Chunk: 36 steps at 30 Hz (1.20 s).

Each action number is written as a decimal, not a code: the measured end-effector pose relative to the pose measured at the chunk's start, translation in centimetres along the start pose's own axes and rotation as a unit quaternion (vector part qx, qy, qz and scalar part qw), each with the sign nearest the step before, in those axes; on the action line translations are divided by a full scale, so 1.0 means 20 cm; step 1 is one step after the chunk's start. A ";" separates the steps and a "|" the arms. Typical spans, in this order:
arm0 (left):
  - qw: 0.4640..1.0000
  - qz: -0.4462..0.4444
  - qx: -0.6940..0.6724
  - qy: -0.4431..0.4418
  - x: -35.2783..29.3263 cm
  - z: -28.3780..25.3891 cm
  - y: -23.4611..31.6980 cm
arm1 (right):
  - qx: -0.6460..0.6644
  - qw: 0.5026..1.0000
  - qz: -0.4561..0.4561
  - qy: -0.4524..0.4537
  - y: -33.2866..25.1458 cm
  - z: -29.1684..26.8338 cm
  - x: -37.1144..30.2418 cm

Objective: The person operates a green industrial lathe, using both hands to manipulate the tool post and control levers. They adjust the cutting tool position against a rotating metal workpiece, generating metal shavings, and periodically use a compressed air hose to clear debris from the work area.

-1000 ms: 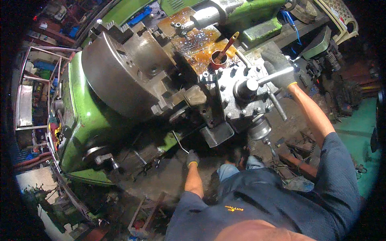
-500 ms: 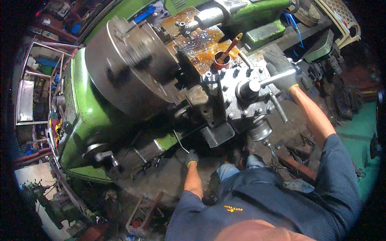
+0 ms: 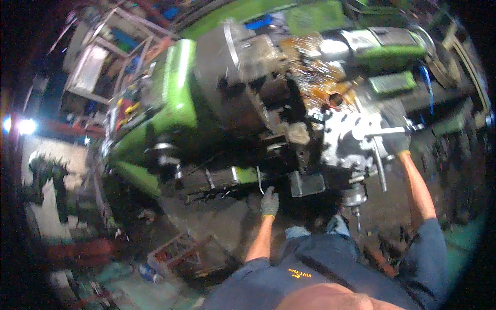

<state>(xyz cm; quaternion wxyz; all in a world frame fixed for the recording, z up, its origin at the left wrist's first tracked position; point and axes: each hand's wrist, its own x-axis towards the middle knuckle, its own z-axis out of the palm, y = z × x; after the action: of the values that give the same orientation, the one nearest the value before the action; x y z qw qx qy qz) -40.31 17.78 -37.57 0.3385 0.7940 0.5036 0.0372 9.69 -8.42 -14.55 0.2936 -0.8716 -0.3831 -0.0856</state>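
A gloved left hand (image 3: 268,203), my own, is closed on the lower end of a bent metal rod (image 3: 259,178) at the front of a green lathe (image 3: 178,77). My gloved right hand (image 3: 397,140) lies at the right side of the tool post (image 3: 341,137), its blurred fingers seeming stretched out. The tool post's metal handle (image 3: 385,131) crosses over that hand. Left of the tool post is the big dark chuck (image 3: 217,67), smeared in the picture. Behind, a red cup (image 3: 335,100) with a brush-like handle in it stands on the oily brown bed.
The tailstock (image 3: 387,46) stands at the far right. A handwheel-like metal part (image 3: 355,195) juts toward me below the tool post. A metal frame rack (image 3: 85,77) is at the far left. On the floor, a rusty frame (image 3: 186,253) lies near the lower left.
The view has swung, so the lathe and both hands appear farther right, and the picture is more blurred. My left hand stays at the bent rod and my right beside the tool post handle.
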 end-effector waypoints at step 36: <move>0.779 0.531 0.012 0.333 -0.23 -0.33 2.71 | -0.007 0.999 -0.050 0.002 -0.14 -0.14 0.06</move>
<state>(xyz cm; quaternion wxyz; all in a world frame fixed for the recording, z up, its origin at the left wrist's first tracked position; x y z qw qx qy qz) -3.31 3.00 0.03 0.0663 0.8775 0.0837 0.4675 8.67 -7.77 -10.60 0.2839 -0.8533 -0.4247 -0.1047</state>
